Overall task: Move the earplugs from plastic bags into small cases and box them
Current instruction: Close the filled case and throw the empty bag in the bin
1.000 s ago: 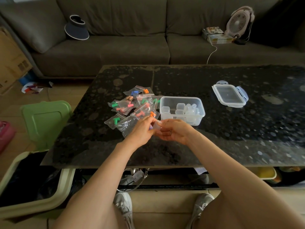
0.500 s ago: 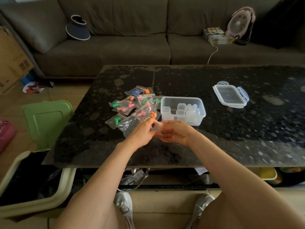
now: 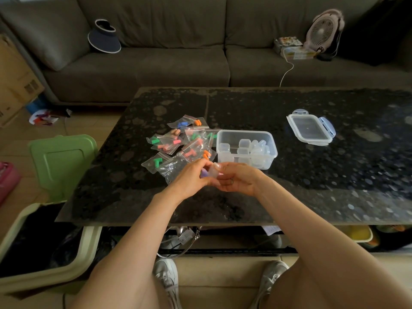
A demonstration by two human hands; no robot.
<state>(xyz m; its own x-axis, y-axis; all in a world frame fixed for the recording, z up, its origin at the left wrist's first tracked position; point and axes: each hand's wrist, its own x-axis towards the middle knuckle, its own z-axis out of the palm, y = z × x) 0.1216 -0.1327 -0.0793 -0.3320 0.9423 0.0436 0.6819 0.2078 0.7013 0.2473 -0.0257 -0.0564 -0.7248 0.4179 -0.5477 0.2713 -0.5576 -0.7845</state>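
The left hand pinches a purple earplug beside a small clear case, which the right hand grips with curled fingers. Plastic bags lie at eleven o'clock, the box at one.

A small clear case and a purple earplug are held just before the open clear box, which is part-filled with cases. Bagged coloured earplugs are heaped left of it.

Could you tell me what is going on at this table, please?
A person is packing earplugs. The right hand holds a small clear case, and the left hand pinches a purple earplug against it. Bagged earplugs lie beside an open box of cases; its lid sits apart on the table.
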